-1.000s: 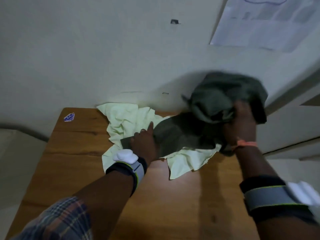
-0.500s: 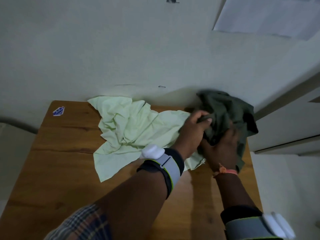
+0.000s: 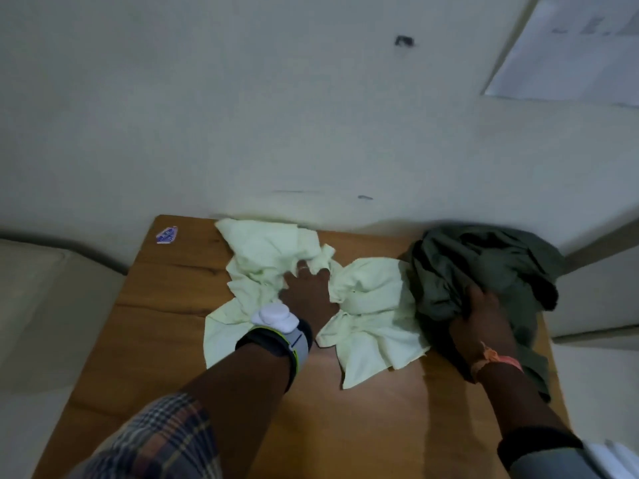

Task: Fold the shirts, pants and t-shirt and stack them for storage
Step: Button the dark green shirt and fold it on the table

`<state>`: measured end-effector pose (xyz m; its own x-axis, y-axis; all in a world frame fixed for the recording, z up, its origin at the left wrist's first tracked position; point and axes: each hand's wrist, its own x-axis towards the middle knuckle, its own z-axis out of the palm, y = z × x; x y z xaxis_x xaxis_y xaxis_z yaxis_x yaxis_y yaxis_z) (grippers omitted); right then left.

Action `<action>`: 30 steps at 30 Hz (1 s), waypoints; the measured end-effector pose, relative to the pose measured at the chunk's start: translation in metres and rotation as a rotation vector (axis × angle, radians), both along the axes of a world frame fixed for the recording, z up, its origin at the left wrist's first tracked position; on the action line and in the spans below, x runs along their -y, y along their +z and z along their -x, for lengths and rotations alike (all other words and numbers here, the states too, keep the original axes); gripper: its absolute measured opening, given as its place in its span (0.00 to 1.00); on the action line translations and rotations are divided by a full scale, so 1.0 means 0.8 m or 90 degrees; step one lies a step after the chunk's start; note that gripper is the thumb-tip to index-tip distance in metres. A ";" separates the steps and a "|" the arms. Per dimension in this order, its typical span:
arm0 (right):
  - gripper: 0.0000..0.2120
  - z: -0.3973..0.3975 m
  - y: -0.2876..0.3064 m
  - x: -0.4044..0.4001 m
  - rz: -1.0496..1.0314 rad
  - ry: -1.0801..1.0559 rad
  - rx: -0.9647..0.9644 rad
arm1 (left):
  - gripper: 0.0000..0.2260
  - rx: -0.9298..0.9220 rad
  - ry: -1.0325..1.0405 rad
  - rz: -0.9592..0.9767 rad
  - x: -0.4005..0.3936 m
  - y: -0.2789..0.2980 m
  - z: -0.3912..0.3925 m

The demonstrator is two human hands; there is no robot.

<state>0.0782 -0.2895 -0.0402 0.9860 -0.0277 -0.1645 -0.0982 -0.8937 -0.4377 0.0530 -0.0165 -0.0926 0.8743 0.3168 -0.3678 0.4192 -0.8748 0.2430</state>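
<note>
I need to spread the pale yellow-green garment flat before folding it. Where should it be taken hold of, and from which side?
Probably the loose corner of the pale yellow-green garment nearest the person, taken from the near table edge. It lies flat and free there, while the middle is bunched under the left hand.

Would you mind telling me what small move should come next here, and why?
Probably let go of the dark garment and lift the pale one to spread it. The left hand already grips the pale cloth's bunched middle, and the right hand has the dark heap at the table's right edge.
</note>
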 end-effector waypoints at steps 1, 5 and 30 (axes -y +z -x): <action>0.30 0.000 0.013 -0.011 -0.049 -0.023 0.079 | 0.24 0.048 0.025 0.073 -0.016 0.014 -0.001; 0.26 0.004 0.056 -0.026 -0.223 -0.126 0.326 | 0.15 0.248 0.174 0.330 -0.111 0.078 0.002; 0.09 0.098 -0.014 -0.029 0.020 0.003 0.173 | 0.31 0.410 0.157 0.184 -0.129 0.098 0.130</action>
